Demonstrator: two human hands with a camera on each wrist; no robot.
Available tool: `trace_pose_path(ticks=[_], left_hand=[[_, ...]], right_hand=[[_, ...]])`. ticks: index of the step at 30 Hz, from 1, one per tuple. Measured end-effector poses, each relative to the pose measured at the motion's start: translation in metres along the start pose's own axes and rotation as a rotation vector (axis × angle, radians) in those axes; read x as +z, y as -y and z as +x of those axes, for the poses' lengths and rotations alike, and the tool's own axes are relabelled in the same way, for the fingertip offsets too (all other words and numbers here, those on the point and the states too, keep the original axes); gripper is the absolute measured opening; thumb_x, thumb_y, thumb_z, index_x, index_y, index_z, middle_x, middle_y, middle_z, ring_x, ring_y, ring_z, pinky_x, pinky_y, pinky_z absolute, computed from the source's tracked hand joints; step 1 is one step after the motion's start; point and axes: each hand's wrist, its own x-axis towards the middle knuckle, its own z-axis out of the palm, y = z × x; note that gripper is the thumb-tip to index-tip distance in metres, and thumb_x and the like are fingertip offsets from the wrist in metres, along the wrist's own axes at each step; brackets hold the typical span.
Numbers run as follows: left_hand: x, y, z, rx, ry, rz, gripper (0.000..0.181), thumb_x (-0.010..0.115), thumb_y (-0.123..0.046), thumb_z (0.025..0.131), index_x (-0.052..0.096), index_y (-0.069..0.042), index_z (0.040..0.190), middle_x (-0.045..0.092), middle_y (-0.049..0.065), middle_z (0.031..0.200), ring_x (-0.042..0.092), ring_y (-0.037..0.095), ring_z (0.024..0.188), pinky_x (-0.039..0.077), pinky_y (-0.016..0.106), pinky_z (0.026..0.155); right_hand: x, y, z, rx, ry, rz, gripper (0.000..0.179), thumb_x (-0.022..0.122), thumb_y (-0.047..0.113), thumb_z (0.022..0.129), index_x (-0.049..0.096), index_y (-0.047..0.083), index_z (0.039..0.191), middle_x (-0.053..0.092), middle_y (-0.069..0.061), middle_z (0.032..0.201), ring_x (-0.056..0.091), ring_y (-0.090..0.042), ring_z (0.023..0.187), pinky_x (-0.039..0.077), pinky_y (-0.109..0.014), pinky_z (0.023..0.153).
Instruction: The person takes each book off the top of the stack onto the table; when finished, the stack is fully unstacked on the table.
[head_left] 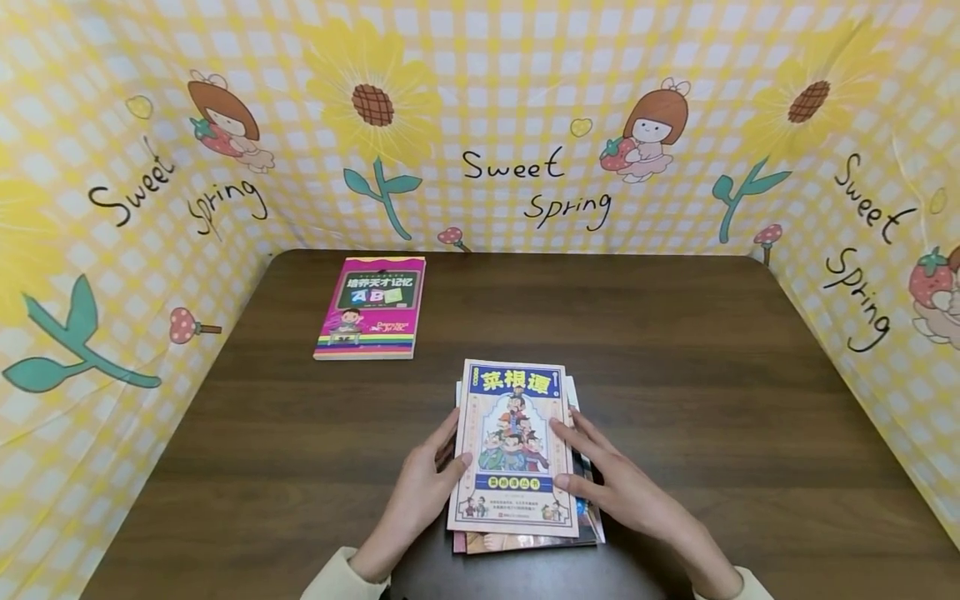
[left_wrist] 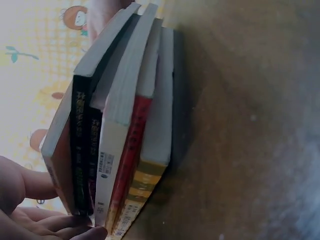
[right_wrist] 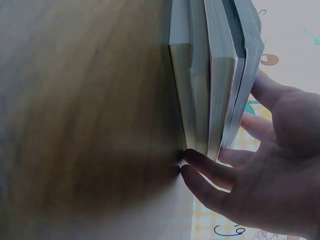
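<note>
A stack of several books lies near the table's front, topped by a pale paperback (head_left: 513, 508) with a blue title band and cartoon figures. My left hand (head_left: 427, 483) holds the stack's left side, thumb on the top cover's edge and fingers along the spines. Black spines (left_wrist: 81, 135), a white spine (left_wrist: 107, 165), a red spine (left_wrist: 135, 135) and a yellow-banded spine (left_wrist: 145, 177) show unevenly in the left wrist view. Along the right side, my right hand (head_left: 630, 492) touches the books with extended fingers; the page edges (right_wrist: 220, 85) face it in the right wrist view.
A pink book (head_left: 367, 333) with a green board and ABC letters lies at the back left of the brown wooden table (head_left: 675, 333). A yellow checked cloth (head_left: 510, 83) with flowers and cartoon girls walls in the back and both sides.
</note>
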Motion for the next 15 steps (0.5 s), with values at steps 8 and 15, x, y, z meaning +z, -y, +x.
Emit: trace_pose_path(ticks=[8, 15], left_hand=[[-0.003, -0.013, 0.002, 0.011, -0.043, -0.168, 0.059, 0.062, 0.005, 0.09, 0.045, -0.009, 0.144, 0.047, 0.013, 0.144, 0.056, 0.029, 0.12, 0.051, 0.034, 0.09], [-0.017, -0.009, 0.015, -0.141, -0.014, -0.35, 0.053, 0.061, 0.007, 0.088, 0.054, -0.012, 0.138, 0.056, 0.016, 0.134, 0.071, 0.029, 0.087, 0.058, 0.035, 0.066]], right_hand=[[0.001, -0.001, 0.001, 0.038, -0.012, -0.023, 0.071, 0.056, 0.057, 0.09, 0.024, 0.041, 0.151, 0.008, -0.004, 0.162, 0.024, -0.043, 0.14, 0.032, -0.069, 0.098], [0.001, -0.003, -0.001, 0.017, 0.006, -0.024, 0.072, 0.057, 0.056, 0.09, 0.024, 0.042, 0.151, 0.009, -0.004, 0.162, 0.025, -0.043, 0.14, 0.034, -0.068, 0.098]])
